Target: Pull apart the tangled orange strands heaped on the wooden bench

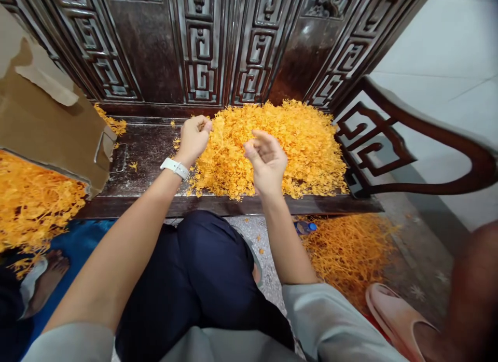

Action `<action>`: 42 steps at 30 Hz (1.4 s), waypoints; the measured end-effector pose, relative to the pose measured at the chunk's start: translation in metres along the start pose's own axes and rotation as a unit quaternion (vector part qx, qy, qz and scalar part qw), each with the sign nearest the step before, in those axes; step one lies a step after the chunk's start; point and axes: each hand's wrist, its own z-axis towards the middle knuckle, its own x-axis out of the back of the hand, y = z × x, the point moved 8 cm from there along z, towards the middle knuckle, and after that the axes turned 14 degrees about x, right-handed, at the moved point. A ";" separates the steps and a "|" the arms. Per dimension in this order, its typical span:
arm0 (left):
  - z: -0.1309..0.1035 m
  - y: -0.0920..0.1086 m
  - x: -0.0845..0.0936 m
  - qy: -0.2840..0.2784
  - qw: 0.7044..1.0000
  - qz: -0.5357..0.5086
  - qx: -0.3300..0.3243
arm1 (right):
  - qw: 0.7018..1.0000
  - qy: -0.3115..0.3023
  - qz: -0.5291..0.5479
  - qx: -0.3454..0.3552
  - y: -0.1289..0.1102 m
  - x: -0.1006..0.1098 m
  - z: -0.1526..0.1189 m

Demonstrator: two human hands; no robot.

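Note:
A broad heap of small orange-yellow plastic flower pieces [307, 144] lies on the dark wooden bench [146, 139] before me. Over the heap's left edge is my left hand [194, 139], its fingers curled together; whatever they pinch is too small to make out. A pale watch [175, 168] circles that wrist. My right hand [268, 159] hovers above the middle of the heap, palm turned inward. Its thumb and fingers are apart, and I see nothing clearly held between them.
On the left a cardboard box [50, 108] stands on the bench, with more orange pieces [35, 201] below it. Orange stringy stems [350, 253] and a blue-capped bottle [305, 227] lie on the floor. A carved armrest [404, 144] bounds the right. Other people's feet show at both sides.

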 end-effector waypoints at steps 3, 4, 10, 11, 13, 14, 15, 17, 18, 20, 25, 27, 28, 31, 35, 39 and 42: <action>-0.014 0.015 -0.005 -0.032 0.997 0.043 -0.048 | 0.996 -0.014 -0.087 -0.022 0.048 0.014 0.021; -0.018 0.021 -0.007 -0.041 0.996 0.054 -0.060 | 0.993 -0.024 -0.109 -0.026 0.058 0.015 0.026; -0.038 0.037 -0.021 -0.103 0.986 0.089 -0.097 | 0.991 -0.123 -0.028 -0.044 0.062 -0.024 0.031; -0.038 0.036 -0.022 -0.107 0.985 0.097 -0.098 | 0.992 -0.121 -0.021 -0.040 0.057 -0.028 0.030; -0.035 0.033 -0.022 -0.102 0.986 0.104 -0.082 | 0.996 -0.088 -0.028 -0.012 0.040 -0.028 0.028; -0.032 0.030 -0.022 -0.099 0.988 0.097 -0.065 | 0.997 -0.068 -0.039 0.011 0.028 -0.026 0.027; -0.029 0.027 -0.022 -0.099 0.991 0.083 -0.046 | 0.996 -0.055 -0.053 0.038 0.015 -0.025 0.025; -0.024 0.025 -0.025 -0.110 0.993 0.035 -0.013 | 0.990 -0.059 -0.082 0.096 -0.014 -0.025 0.019; -0.024 0.027 -0.029 -0.120 0.993 0.008 -0.004 | 0.986 -0.062 -0.093 0.122 -0.027 -0.025 0.016; -0.028 0.032 -0.038 -0.138 0.989 -0.042 0.008 | 0.982 -0.043 -0.105 0.152 -0.046 -0.021 0.008; -0.024 0.025 -0.057 -0.140 0.978 -0.129 0.081 | 0.974 0.078 -0.142 0.157 -0.072 0.000 -0.010; -0.007 0.002 -0.041 -0.058 0.971 -0.169 0.156 | 0.967 0.123 -0.128 0.181 -0.093 0.007 -0.016; 0.002 -0.011 -0.029 -0.017 0.964 -0.182 0.192 | 0.965 0.134 -0.117 0.193 -0.104 0.009 -0.018; 0.022 -0.028 0.001 0.001 0.966 -0.180 0.185 | 0.968 0.108 -0.120 0.193 -0.118 0.012 -0.013; 0.016 -0.017 0.020 -0.042 0.982 -0.138 0.119 | 0.982 0.048 -0.145 0.109 -0.065 0.020 0.013; -0.004 0.006 0.014 -0.090 0.988 -0.100 0.075 | 0.991 -0.007 -0.127 0.041 0.012 0.022 0.038; -0.015 0.024 0.001 -0.137 0.988 -0.071 0.016 | 0.996 -0.032 -0.075 -0.022 0.044 0.013 0.045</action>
